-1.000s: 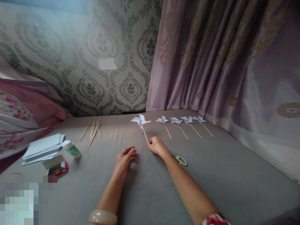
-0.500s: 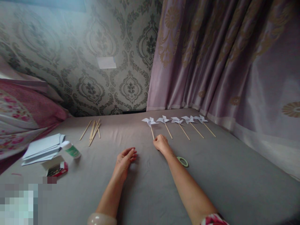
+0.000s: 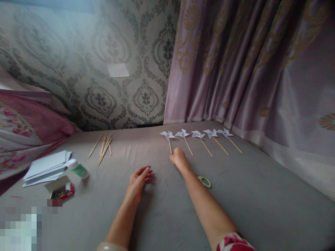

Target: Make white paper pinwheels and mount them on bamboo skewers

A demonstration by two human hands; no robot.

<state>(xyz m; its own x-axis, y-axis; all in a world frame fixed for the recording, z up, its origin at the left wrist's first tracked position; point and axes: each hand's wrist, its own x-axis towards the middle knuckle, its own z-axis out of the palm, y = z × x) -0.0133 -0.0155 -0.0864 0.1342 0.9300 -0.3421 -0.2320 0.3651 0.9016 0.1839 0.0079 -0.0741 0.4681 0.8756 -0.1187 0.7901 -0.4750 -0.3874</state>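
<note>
My right hand (image 3: pixel 179 158) is closed on the lower end of the stick of a white paper pinwheel (image 3: pixel 168 135), the leftmost in a row on the grey sheet. To its right lie several more pinwheels, among them one close by (image 3: pixel 183 133) and one at the far end (image 3: pixel 225 132), sticks pointing toward me. My left hand (image 3: pixel 140 179) hovers over or rests on the sheet, loosely curled with fingers apart and nothing in it. A green tape roll (image 3: pixel 204 182) lies beside my right forearm.
On the left are loose wooden sticks (image 3: pixel 105 149), a stack of white paper (image 3: pixel 44 168), a white glue bottle (image 3: pixel 78 169) with a green label and an opened red box (image 3: pixel 62 190). A patterned wall and purple curtain (image 3: pixel 204 69) border the back and right.
My right hand has shifted slightly up and left, still on the leftmost pinwheel's stick. My left hand has hardly moved. The whole view has shifted a little.
</note>
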